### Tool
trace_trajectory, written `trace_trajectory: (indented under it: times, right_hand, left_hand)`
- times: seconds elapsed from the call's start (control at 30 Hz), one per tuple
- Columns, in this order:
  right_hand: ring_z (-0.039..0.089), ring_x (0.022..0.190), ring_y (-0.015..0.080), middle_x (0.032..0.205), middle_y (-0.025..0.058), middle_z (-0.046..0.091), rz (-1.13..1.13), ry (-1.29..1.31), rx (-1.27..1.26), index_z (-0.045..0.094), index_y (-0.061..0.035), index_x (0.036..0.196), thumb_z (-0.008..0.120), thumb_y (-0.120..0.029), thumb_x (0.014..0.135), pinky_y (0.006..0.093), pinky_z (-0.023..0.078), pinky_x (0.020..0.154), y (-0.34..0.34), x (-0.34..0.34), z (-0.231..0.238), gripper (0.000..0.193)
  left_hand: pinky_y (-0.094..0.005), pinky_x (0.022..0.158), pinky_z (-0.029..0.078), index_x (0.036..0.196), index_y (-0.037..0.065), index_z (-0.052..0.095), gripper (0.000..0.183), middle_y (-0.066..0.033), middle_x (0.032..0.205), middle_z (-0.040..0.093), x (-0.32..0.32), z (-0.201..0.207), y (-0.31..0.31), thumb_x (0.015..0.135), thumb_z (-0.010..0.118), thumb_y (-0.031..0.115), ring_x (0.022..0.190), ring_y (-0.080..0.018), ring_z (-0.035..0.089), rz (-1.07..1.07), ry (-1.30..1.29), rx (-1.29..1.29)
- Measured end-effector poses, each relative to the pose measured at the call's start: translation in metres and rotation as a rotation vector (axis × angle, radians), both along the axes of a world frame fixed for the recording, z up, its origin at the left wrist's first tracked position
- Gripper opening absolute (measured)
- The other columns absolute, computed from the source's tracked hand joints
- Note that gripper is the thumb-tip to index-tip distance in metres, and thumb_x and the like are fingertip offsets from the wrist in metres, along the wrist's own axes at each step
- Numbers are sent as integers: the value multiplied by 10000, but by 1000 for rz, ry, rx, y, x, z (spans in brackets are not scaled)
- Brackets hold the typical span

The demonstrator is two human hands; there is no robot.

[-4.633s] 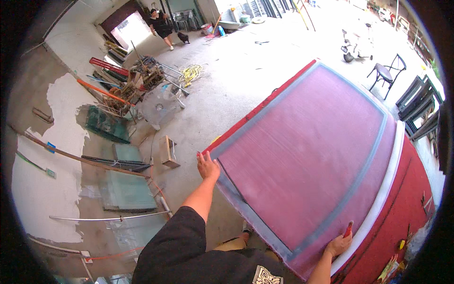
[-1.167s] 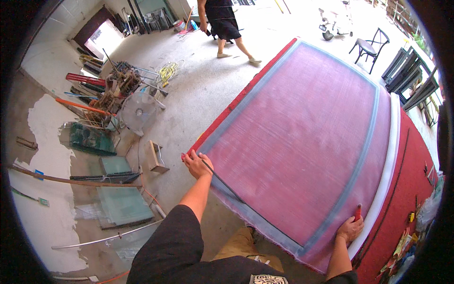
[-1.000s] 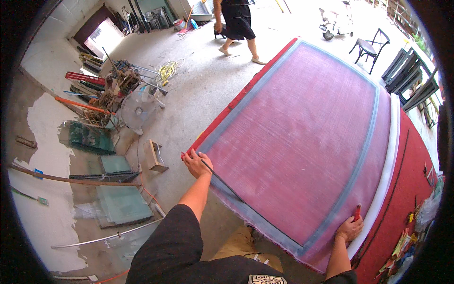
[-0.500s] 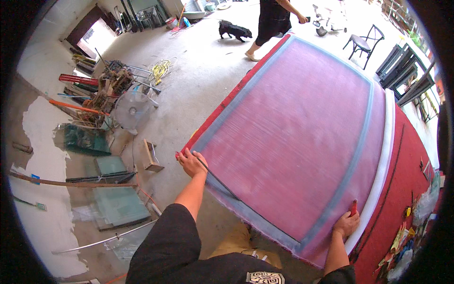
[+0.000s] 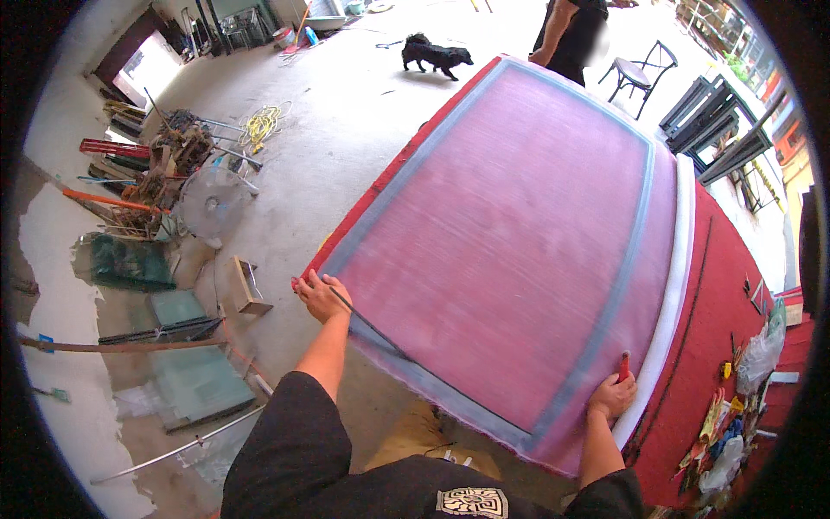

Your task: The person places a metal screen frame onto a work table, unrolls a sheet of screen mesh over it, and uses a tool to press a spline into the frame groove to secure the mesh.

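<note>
A large sheet of pale, see-through mesh (image 5: 510,199) lies over a grey-blue rectangular frame (image 5: 638,216) on a red-covered table. At the frame's near left corner, my left hand (image 5: 324,298) is closed on the end of a thin black cord (image 5: 380,336). The cord slants from there along the frame's near side. Something red shows by its fingertips; I cannot make out what. My right hand (image 5: 612,396) rests on the mesh near the right side, wrapped round a red-handled tool (image 5: 624,367). The tool's working end is hidden.
A white roll (image 5: 670,303) borders the mesh on the right, on the red table cover (image 5: 705,285). Plastic bags (image 5: 761,363) and small items lie farther right. A wooden box (image 5: 249,285), fan (image 5: 212,203) and glass panes (image 5: 203,385) stand left. A black dog (image 5: 435,57) and another person (image 5: 571,39) are beyond.
The other person has moved right along the table's far end, and the dog has walked slightly right. My view has shifted a little; both hands keep their places on the frame and mesh.
</note>
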State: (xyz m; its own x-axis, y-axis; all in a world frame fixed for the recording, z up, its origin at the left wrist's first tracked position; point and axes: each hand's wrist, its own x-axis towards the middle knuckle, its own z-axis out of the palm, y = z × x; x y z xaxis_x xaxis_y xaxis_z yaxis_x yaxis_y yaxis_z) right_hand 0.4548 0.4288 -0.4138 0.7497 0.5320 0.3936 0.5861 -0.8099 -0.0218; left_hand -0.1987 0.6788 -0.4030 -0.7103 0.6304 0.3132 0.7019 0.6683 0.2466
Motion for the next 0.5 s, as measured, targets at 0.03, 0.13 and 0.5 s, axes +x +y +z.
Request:
trace_trajectory:
  times: [0.03, 0.13, 0.5]
  right_hand:
    - [628, 1155, 416, 1215, 198, 664, 22, -22, 21, 630, -65, 1275, 681, -266, 939, 540, 493, 1013, 0, -1, 1, 394]
    - [630, 1152, 416, 1202, 198, 668, -20, 51, -11, 635, -62, 1276, 691, -247, 932, 541, 495, 1012, 1, -2, 5, 395]
    - [615, 1178, 407, 1253, 165, 656, -30, 63, 38, 630, -95, 1272, 711, -268, 923, 538, 476, 1036, 3, -1, 12, 397]
  left_hand:
    - [-515, 1257, 355, 1434, 66, 621, 439, -283, 1552, 483, 0, -1, -1, 1042, 584, 259, 1505, -426, 410, 3, 6, -5]
    - [-520, 1240, 378, 1424, 54, 626, 436, -285, 1537, 492, -2, -3, 1, 1040, 578, 256, 1494, -436, 419, -10, 24, 13]
    - [-515, 1234, 379, 1400, 60, 643, 421, -284, 1494, 534, 4, -4, 2, 1041, 551, 261, 1493, -434, 418, -29, 53, 3]
